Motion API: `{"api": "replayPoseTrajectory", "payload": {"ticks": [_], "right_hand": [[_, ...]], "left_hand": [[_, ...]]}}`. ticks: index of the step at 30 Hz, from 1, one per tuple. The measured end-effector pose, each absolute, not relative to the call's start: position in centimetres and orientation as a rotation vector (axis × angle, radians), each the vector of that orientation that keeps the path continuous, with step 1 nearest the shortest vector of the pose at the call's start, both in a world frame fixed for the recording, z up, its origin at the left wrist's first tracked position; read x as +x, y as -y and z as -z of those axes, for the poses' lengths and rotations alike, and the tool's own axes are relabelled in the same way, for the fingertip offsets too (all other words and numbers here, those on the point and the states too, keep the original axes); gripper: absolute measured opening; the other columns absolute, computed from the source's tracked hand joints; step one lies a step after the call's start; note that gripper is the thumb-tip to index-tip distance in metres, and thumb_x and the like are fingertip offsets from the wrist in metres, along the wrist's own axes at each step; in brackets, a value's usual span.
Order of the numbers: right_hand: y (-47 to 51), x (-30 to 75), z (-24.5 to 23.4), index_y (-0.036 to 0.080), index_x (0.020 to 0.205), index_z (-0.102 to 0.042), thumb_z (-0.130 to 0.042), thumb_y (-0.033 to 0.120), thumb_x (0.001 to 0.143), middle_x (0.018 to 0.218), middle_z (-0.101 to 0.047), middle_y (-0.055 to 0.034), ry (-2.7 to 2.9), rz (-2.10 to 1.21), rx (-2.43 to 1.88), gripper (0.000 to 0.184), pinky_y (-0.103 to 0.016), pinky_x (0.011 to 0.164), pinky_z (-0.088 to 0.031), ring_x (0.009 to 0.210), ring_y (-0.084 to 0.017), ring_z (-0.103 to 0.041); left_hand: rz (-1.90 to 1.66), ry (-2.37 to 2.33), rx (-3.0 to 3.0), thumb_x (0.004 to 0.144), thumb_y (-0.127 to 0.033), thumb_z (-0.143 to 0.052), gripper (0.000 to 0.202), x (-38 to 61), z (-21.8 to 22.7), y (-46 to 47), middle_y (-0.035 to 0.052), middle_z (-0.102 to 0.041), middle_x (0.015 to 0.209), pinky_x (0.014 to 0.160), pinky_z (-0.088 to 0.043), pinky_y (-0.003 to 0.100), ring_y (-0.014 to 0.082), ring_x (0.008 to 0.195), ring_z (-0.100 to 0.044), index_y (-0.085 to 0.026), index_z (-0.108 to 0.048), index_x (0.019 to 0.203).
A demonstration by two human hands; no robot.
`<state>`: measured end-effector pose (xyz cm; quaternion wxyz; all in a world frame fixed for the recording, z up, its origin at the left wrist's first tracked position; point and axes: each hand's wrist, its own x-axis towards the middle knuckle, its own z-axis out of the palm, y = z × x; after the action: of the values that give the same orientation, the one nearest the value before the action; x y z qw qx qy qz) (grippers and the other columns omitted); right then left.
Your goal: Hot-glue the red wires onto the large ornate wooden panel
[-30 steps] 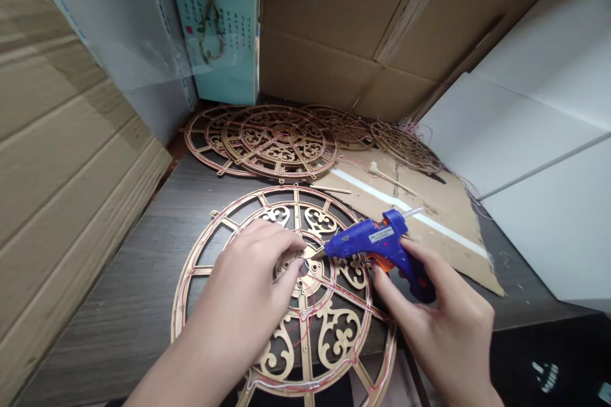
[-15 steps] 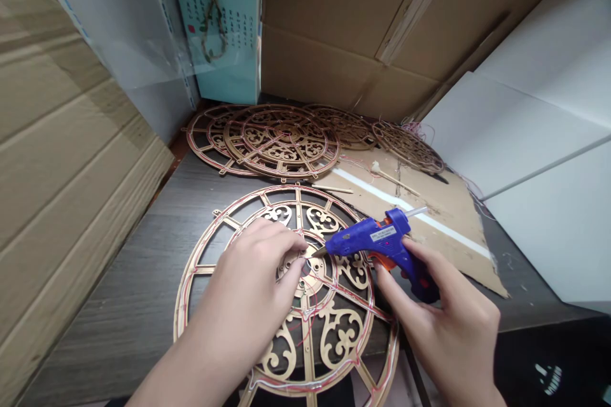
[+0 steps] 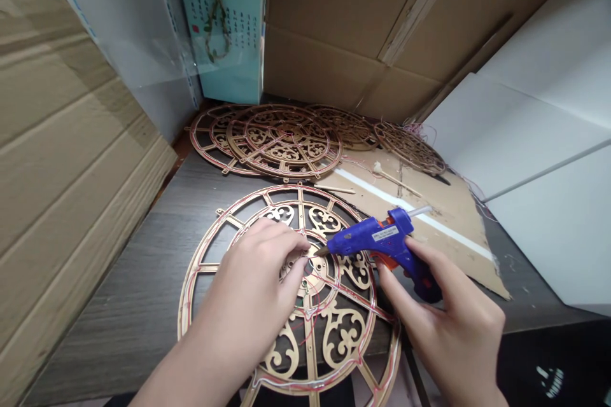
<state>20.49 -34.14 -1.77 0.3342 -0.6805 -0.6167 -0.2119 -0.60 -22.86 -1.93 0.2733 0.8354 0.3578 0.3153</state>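
A round, gold-coloured openwork frame [image 3: 311, 337] lies in front of me, with scrolled cut-outs and thin red and white wires [image 3: 312, 385] running along its rings and spokes. Over its centre is my left hand [image 3: 267, 261], thumb and forefinger pinched close together on a thin wire [image 3: 311, 258]. My right hand [image 3: 443, 318] is wrapped round the handle of a blue hot glue gun [image 3: 367, 238]. The gun's nozzle points left and down at the frame's hub, close beside the left fingertips. A clear glue stick [image 3: 421, 210] sticks out of its back end.
Several similar wired round frames [image 3: 286, 140] lie overlapped at the back of the dark wood-grain table [image 3: 143, 254]. A cardboard sheet [image 3: 458, 216] with a white stripe and small sticks [image 3: 396, 179] lies to the right. Cardboard [image 3: 329, 25] and white panels [image 3: 539, 114] surround the table.
The whole view has shifted slightly, so everything appears a little further right. Both hands and the glue gun keep nearly the same places over the frame.
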Motion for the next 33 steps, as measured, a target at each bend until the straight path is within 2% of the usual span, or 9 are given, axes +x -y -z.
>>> {"api": "replayPoseTrajectory", "payload": {"ticks": [10,23,33], "right_hand": [[34.55,20.58,1.32,0.017,0.115,-0.067,-0.072,0.027,0.090,0.101,-0.074,-0.0067,1.579,0.557,-1.788,0.028,-0.026,0.074,-0.060,0.078,-0.018,-0.072],[34.67,20.71,1.54,0.016,0.117,-0.066,-0.072,0.026,0.089,0.101,-0.073,-0.0063,1.614,0.541,-1.783,0.029,-0.027,0.080,-0.059,0.078,-0.017,-0.071],[34.22,20.11,1.14,0.016,0.115,-0.066,-0.072,0.026,0.089,0.100,-0.073,-0.0068,1.577,0.562,-1.772,0.028,-0.027,0.076,-0.059,0.077,-0.017,-0.070]], "left_hand": [[-0.834,-0.966,2.245,0.090,-0.011,-0.061,0.015,-0.29,1.90,22.63,0.0004,-0.067,0.095,0.084,-0.046,0.037,0.0195,0.094,-0.058,-0.022,-0.071,0.094],[-0.847,-0.957,2.270,0.089,-0.010,-0.062,0.015,-0.49,2.08,22.74,-0.0012,-0.067,0.094,0.083,-0.044,0.037,0.0189,0.093,-0.058,-0.022,-0.070,0.094],[-0.848,-0.959,2.284,0.089,-0.010,-0.061,0.014,-0.45,2.01,22.63,-0.0004,-0.067,0.092,0.082,-0.044,0.036,0.0188,0.092,-0.058,-0.021,-0.069,0.092]]}}
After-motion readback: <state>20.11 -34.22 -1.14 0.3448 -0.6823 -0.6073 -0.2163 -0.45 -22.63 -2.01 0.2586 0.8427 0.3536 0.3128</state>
